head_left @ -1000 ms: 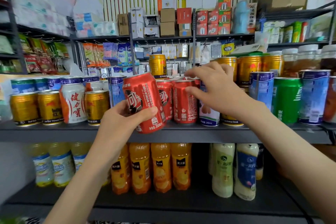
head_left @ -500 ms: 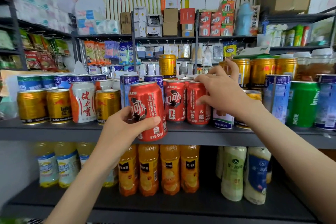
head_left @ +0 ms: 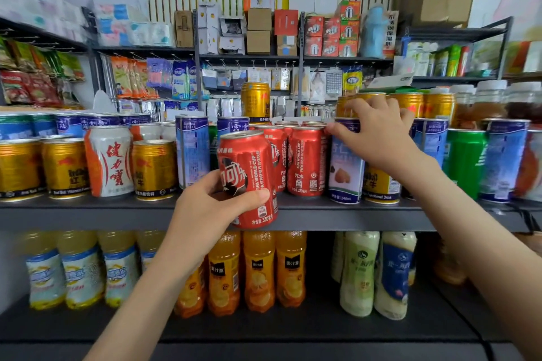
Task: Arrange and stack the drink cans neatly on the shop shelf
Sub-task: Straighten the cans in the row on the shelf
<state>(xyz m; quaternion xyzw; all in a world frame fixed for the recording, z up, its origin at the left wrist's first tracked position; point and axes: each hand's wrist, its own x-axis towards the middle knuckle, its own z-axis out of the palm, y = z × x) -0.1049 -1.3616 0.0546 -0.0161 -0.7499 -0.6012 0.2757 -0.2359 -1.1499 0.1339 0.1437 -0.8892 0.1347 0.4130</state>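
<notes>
My left hand [head_left: 209,214] grips a red cola can [head_left: 249,173] by its lower half, holding it slightly tilted in front of the shelf's front edge [head_left: 88,214]. Just behind it, more red cola cans [head_left: 305,161] stand in a tight group on the shelf. My right hand [head_left: 378,138] reaches over the top of a blue-and-white 240 ml can [head_left: 346,176] right of the red group. Its thumb is at the can's left rim and its fingers curl over the back. That hand hides most of a gold can [head_left: 381,184] beside it.
Gold cans [head_left: 64,167] and a white-and-orange can [head_left: 110,161] fill the shelf's left, with tall blue cans [head_left: 192,149] behind. One gold can [head_left: 255,101] stands on top of the back row. A green can [head_left: 463,161] stands at the right. Juice bottles [head_left: 258,269] line the shelf below.
My right hand has left the red cans and moved right onto the blue-and-white can. My left hand still holds the red can at the shelf edge, now more upright.
</notes>
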